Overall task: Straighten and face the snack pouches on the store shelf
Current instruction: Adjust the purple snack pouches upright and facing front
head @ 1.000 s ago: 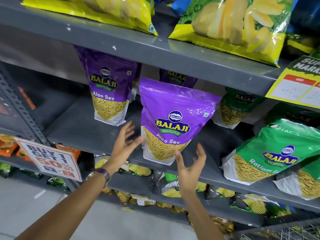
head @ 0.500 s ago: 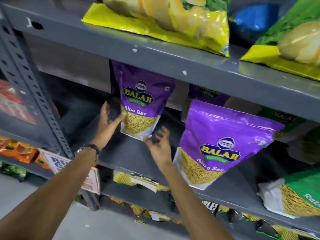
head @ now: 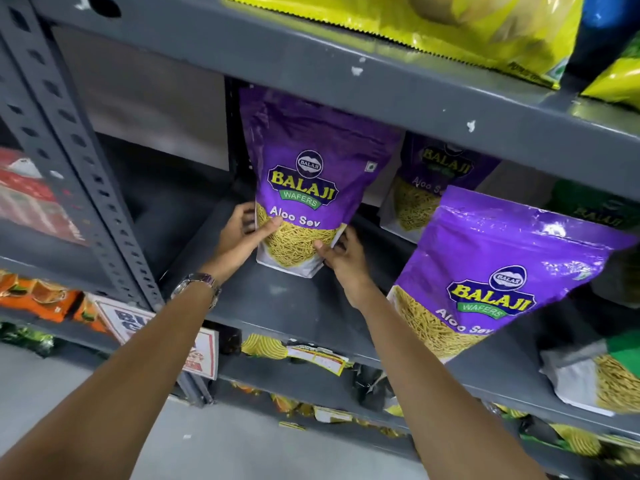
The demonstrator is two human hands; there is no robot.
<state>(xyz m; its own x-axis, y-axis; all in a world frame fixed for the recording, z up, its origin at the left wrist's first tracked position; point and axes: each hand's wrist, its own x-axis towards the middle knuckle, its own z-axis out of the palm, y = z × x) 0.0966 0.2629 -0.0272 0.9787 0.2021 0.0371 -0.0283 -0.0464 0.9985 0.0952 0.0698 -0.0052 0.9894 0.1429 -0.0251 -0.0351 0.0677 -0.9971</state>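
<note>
A purple Aloo Sev pouch [head: 304, 181] stands upright toward the back of the grey middle shelf [head: 287, 306], label facing me. My left hand [head: 242, 233] grips its lower left edge, thumb on the front. My right hand [head: 341, 254] grips its lower right corner. A second purple Aloo Sev pouch [head: 502, 271] stands at the shelf's front edge to the right, leaning left. A third purple pouch [head: 429, 181] stands behind, partly hidden between the two.
Green pouches [head: 602, 372] sit at the right end of the same shelf. Yellow chip bags [head: 485, 26] lie on the shelf above. A perforated upright post [head: 79, 161] and a promo sign [head: 131, 320] are at left. Small snack packs fill the lower shelf [head: 311, 355].
Both hands left the front pouch, reached left and back, and closed on the bottom corners of the rear left pouch. The view swung left.
</note>
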